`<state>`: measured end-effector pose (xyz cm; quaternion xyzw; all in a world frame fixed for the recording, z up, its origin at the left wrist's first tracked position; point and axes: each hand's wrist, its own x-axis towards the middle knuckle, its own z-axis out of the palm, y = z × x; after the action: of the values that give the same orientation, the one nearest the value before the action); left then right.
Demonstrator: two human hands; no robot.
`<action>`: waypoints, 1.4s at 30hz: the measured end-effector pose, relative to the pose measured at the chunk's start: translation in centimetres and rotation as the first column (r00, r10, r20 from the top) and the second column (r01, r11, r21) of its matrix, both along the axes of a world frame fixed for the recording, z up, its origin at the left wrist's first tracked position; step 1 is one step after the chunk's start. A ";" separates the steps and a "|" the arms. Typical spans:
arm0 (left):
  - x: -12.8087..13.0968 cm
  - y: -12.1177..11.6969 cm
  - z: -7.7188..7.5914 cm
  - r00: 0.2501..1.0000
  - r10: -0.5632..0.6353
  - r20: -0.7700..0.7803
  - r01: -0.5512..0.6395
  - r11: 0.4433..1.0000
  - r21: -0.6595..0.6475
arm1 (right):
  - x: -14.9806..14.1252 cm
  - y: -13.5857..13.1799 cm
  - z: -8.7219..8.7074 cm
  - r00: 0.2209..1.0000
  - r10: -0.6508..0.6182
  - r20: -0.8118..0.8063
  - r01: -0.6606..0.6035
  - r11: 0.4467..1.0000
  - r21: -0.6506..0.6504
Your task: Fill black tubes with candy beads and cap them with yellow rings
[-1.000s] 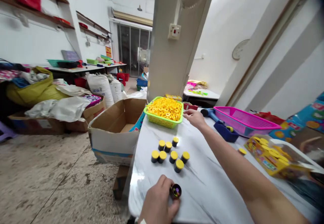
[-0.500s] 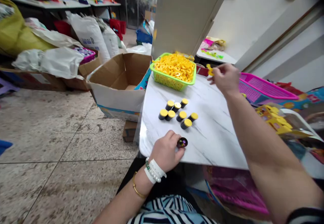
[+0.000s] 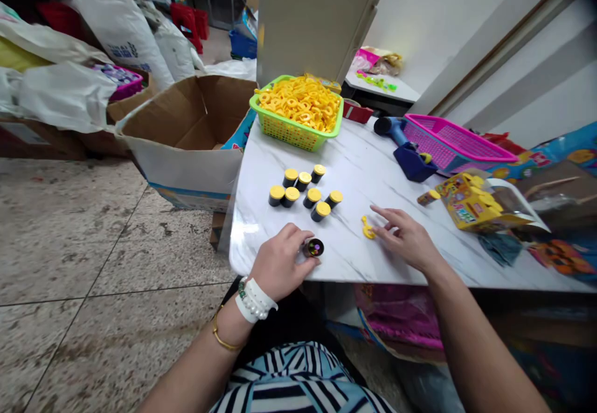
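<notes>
My left hand [image 3: 282,260] is wrapped round a small black canister [image 3: 313,248] near the front edge of the table. Its top is uncapped, and small coloured bits show inside. A small yellow plastic piece [image 3: 367,229], ring-shaped with a short tail, is at the tips of my right hand [image 3: 403,239]. That hand's fingers are spread, one stretched out above the piece and another touching it. Beyond my left hand, several black canisters with yellow caps [image 3: 303,180] stand upright in a loose cluster.
A green basket [image 3: 298,139] heaped with yellow ring pieces stands at the back of the white table [image 3: 354,170]. Left of it is an open cardboard box [image 3: 186,173]. To the right are a pink basket [image 3: 459,136], a blue tape dispenser [image 3: 413,161] and a yellow printed box [image 3: 461,201].
My right hand has come down toward me from the far right with a yellow piece, now low at the table beside the canister. My left hand still holds the canister. The view has shifted.
</notes>
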<state>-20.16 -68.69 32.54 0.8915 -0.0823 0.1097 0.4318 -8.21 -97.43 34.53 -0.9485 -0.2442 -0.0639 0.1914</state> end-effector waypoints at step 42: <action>-0.3 0.5 -0.4 1.000 -0.007 -0.008 0.006 0.999 -0.037 | -6.4 12.5 0.7 0.548 0.242 -0.801 0.510 0.663 0.549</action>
<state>-20.48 -68.23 32.11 0.8835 -0.0814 0.1059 0.4490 -14.56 -84.95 35.26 -0.7162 0.0051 0.2794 0.6396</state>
